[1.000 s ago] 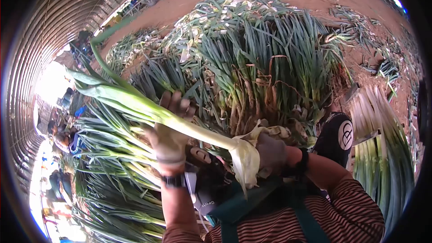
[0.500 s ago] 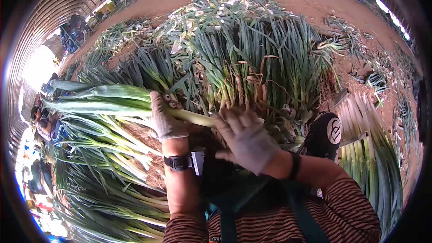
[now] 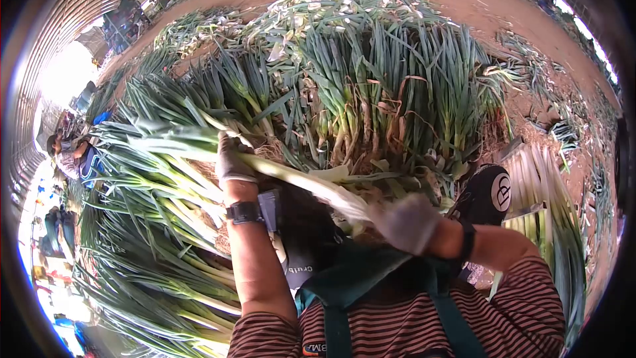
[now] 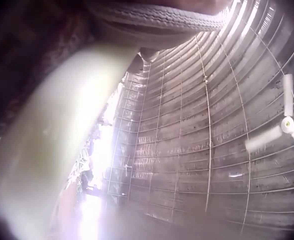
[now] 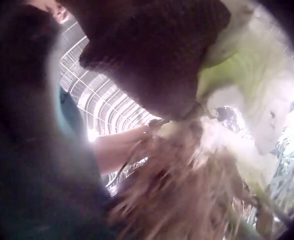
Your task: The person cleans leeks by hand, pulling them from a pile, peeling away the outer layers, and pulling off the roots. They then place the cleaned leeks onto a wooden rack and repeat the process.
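A long green onion (image 3: 301,182) lies slantwise across the person's lap in the head view, leaves at the left, pale lower end at the right. Around its stalk, just below the leaves, the gloved left hand (image 3: 233,159) is curled. The gloved right hand (image 3: 407,225), blurred, grips the pale lower end. In the right wrist view, brown roots (image 5: 182,180) hang under the dark glove (image 5: 157,55), and a pale green leaf sheath (image 5: 252,75) stands beside it. Close up in the left wrist view, the thick stalk (image 4: 62,115) runs below the glove cuff (image 4: 157,20).
Unpeeled green onions (image 3: 165,258) are heaped at the left, and a bundle (image 3: 397,93) with roots stands ahead. Behind it rises a pile of leaf scraps (image 3: 358,0). Pale-stemmed onions (image 3: 530,179) lie at the right beside the person's dark-clad knee (image 3: 487,192).
The left hand, spread under a stalk a second ago, now grips one. The right hand passed over the lower stalk, then moved right and down to its end. The loose pale sheath no longer shows in head view.
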`<move>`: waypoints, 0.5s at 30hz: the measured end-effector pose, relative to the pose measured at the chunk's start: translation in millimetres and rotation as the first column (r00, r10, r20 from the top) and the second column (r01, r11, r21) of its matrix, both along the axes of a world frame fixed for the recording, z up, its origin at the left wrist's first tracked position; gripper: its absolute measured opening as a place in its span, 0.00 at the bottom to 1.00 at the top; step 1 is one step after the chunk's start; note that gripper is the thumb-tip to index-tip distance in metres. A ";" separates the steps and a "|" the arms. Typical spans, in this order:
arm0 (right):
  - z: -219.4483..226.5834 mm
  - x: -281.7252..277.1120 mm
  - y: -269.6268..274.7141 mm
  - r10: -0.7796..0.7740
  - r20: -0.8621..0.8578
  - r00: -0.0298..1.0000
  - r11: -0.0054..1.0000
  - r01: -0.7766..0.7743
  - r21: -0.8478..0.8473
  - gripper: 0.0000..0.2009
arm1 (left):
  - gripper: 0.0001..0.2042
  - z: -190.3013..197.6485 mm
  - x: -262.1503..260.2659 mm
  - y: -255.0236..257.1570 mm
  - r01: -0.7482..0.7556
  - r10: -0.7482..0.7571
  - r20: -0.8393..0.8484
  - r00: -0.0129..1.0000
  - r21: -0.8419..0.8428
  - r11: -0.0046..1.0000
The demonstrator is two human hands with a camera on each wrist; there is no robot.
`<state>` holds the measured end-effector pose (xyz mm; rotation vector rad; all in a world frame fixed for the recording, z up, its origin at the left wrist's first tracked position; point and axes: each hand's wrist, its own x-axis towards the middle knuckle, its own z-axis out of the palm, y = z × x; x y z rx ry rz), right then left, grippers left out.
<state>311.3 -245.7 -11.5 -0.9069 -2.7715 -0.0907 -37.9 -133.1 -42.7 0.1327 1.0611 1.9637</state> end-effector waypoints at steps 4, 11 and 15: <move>11.4 67.7 -50.1 -0.069 -0.107 0.992 0.985 0.051 -0.163 0.10 | 0.13 -19.8 -42.1 -9.9 -0.032 0.029 0.060 0.998 0.038 0.999; 78.1 152.7 -81.0 -0.342 0.263 0.902 0.811 0.425 -0.402 0.18 | 0.15 -30.5 -61.1 -20.4 0.007 -0.009 0.007 1.000 0.153 0.988; 91.2 117.7 -33.7 -0.155 0.104 0.982 0.924 0.181 -0.336 0.28 | 0.18 -11.2 -29.1 -17.1 0.107 -0.120 0.037 0.992 0.248 0.963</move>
